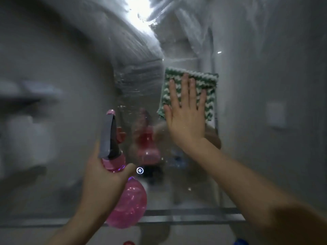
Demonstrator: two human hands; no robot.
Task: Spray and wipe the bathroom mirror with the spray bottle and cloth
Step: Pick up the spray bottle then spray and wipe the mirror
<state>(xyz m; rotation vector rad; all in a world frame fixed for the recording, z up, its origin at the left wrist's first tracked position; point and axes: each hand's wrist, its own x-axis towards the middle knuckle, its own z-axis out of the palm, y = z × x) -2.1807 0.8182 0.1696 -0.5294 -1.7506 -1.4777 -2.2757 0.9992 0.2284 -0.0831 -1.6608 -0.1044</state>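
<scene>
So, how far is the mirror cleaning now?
Spraying looks done at least in part: droplets and wet streaks cover the mirror. Wiping is in hand: the right hand presses the green-and-white cloth flat on the glass near its right edge. The left hand grips the pink spray bottle. The streaked centre and upper part seem left to wipe.

Flat right hand (185, 119) on cloth (208, 85) (green-white) — against mirror (141, 85)

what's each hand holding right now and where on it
Left hand grips the pink spray bottle around its neck, below the trigger head. Right hand presses flat on the green-and-white cloth, gripping nothing.
</scene>
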